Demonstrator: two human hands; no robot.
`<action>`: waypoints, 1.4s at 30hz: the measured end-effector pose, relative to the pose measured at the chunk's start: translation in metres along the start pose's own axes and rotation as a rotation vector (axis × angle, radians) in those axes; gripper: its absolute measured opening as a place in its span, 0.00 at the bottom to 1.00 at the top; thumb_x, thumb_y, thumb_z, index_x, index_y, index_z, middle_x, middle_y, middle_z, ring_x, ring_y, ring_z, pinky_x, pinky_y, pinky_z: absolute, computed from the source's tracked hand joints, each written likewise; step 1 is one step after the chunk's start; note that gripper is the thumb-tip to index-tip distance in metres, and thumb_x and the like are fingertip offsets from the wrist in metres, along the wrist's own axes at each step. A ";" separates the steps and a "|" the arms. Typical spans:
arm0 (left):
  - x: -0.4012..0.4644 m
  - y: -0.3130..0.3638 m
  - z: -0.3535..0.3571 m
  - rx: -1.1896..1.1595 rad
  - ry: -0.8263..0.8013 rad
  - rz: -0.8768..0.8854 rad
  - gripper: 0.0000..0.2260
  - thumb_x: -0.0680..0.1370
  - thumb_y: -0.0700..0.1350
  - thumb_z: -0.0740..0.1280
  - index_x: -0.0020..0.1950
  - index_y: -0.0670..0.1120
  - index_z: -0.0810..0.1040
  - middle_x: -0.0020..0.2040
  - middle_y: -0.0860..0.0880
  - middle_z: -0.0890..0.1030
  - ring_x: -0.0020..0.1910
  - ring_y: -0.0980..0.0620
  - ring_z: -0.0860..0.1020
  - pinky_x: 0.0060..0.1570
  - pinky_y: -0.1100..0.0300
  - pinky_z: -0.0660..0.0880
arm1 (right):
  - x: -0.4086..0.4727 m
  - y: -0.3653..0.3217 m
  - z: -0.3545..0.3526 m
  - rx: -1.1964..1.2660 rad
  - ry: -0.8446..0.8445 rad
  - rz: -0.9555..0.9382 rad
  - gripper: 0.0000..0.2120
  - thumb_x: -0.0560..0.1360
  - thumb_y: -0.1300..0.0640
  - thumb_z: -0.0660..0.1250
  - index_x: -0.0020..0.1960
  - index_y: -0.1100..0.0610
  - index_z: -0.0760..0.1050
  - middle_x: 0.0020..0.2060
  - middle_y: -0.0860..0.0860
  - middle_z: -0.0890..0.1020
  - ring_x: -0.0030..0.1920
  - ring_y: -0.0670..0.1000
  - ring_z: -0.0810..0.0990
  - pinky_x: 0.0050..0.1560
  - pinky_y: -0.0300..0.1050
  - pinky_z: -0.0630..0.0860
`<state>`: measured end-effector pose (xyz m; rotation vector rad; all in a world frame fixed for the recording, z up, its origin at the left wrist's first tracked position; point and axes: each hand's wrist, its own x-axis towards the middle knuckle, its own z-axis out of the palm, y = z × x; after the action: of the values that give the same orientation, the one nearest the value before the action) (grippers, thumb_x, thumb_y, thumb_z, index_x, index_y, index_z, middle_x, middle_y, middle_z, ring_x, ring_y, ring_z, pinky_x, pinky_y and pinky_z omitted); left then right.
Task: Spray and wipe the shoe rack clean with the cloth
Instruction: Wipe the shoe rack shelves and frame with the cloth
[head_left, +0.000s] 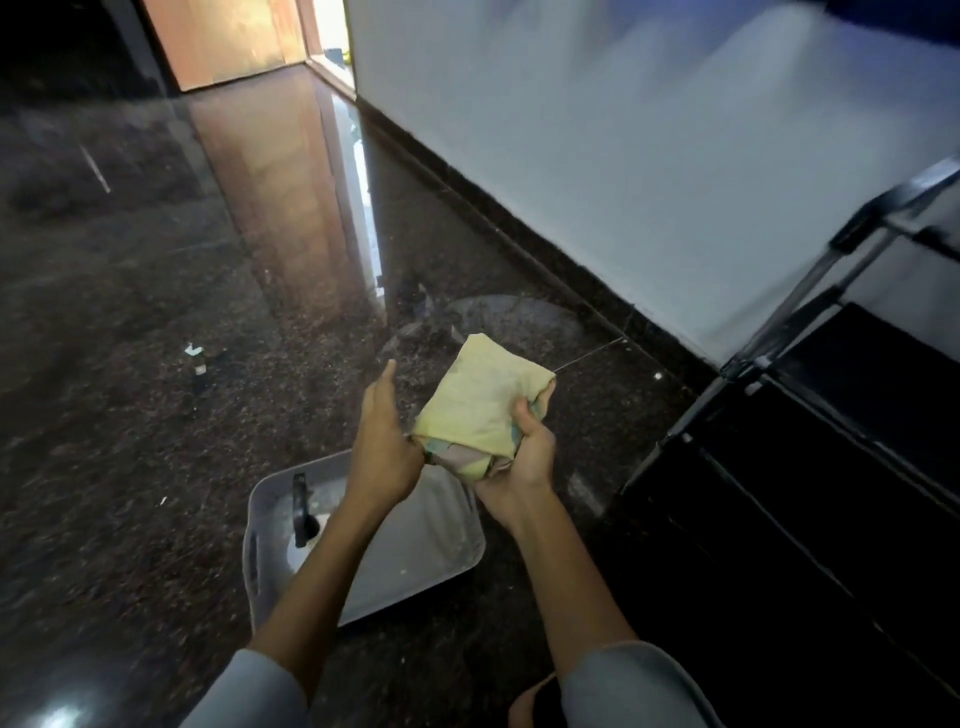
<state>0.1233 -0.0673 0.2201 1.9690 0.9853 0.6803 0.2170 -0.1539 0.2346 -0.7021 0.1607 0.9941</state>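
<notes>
Cloth (480, 402) was bunched in the right hand (519, 457) over the grey tub (457, 525) on the floor, left hand (382, 441) flat against its edge, so a loose fold could've slipped before reaching the shoe rack (810, 441).

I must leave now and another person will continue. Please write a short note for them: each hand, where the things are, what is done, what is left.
Right hand: fingers curled round the folded yellow cloth, held above the floor.
Left hand: fingers straight, touching the cloth's left edge.
Rack: black, at the right by the wall.
Tub: grey, on the floor under the arms, with a dark-topped bottle inside, possibly the spray.
Done: cloth picked up and folded.
Left: no hand is on the rack; whether it was sprayed cannot be told. Spray, then wipe.
</notes>
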 end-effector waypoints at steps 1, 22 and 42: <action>0.002 0.013 0.003 -0.024 -0.002 0.034 0.37 0.74 0.39 0.70 0.76 0.46 0.53 0.73 0.44 0.62 0.70 0.47 0.65 0.66 0.48 0.68 | -0.006 -0.011 0.002 0.020 -0.010 -0.030 0.13 0.81 0.52 0.54 0.55 0.54 0.76 0.51 0.57 0.81 0.54 0.61 0.78 0.61 0.62 0.71; -0.033 0.342 0.158 -0.390 -0.491 0.851 0.28 0.75 0.28 0.55 0.73 0.45 0.61 0.62 0.48 0.75 0.57 0.55 0.76 0.54 0.67 0.72 | -0.205 -0.301 -0.021 -0.025 -0.068 -0.943 0.28 0.69 0.52 0.69 0.69 0.53 0.70 0.61 0.54 0.79 0.60 0.56 0.79 0.46 0.56 0.81; 0.093 0.383 0.255 0.245 -0.845 0.790 0.46 0.56 0.73 0.71 0.69 0.55 0.66 0.66 0.52 0.74 0.59 0.52 0.75 0.61 0.53 0.74 | -0.120 -0.416 -0.024 -1.954 0.600 -0.846 0.19 0.75 0.43 0.64 0.64 0.48 0.72 0.56 0.50 0.79 0.56 0.53 0.78 0.56 0.45 0.72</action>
<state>0.5120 -0.2381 0.4204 2.5134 -0.2575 0.0507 0.4926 -0.3987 0.4626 -2.5408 -0.6786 -0.2478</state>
